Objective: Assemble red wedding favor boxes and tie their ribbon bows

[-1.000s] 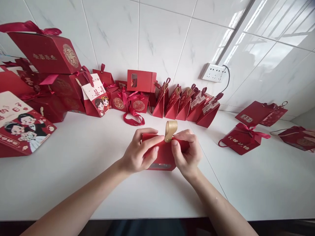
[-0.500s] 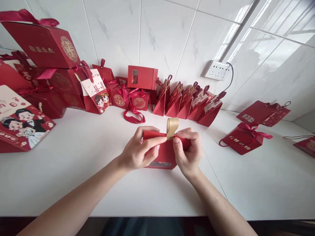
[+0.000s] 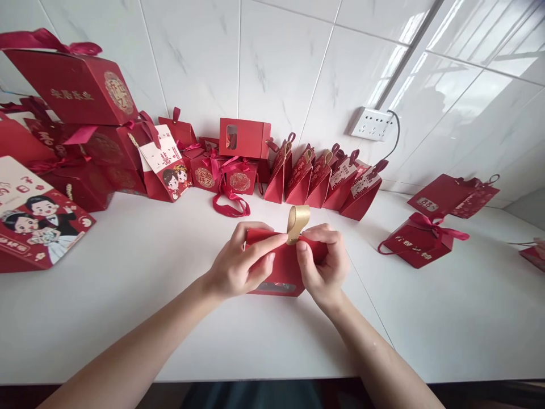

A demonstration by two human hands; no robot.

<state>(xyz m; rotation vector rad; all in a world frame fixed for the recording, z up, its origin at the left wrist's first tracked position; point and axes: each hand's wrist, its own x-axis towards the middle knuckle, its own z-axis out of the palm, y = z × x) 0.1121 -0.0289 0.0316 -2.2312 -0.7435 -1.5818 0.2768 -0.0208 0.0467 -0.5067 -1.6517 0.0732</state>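
A red gift box (image 3: 283, 262) with a clear window low on its front stands on the white table in front of me. From its top edge rises a loop of gold ribbon (image 3: 299, 217). My left hand (image 3: 243, 262) grips the box's upper left side, its index finger stretched along the edge to the foot of the loop. My right hand (image 3: 326, 264) pinches the top edge just right of the ribbon, thumb in front and fingers behind. The finger pads on the far side of the box are hidden.
Stacked red boxes (image 3: 72, 85) and a box with a cartoon couple (image 3: 46, 224) stand at left. A row of red bags (image 3: 321, 179) lines the tiled wall below a socket strip (image 3: 371, 124). To the right lies a ribboned box (image 3: 419, 244). A small red box (image 3: 534, 257) touches the right edge.
Both hands keep their hold on the red gift box, with only slight finger shifts near the gold loop. At the far right, the small red box has slid further out of view.
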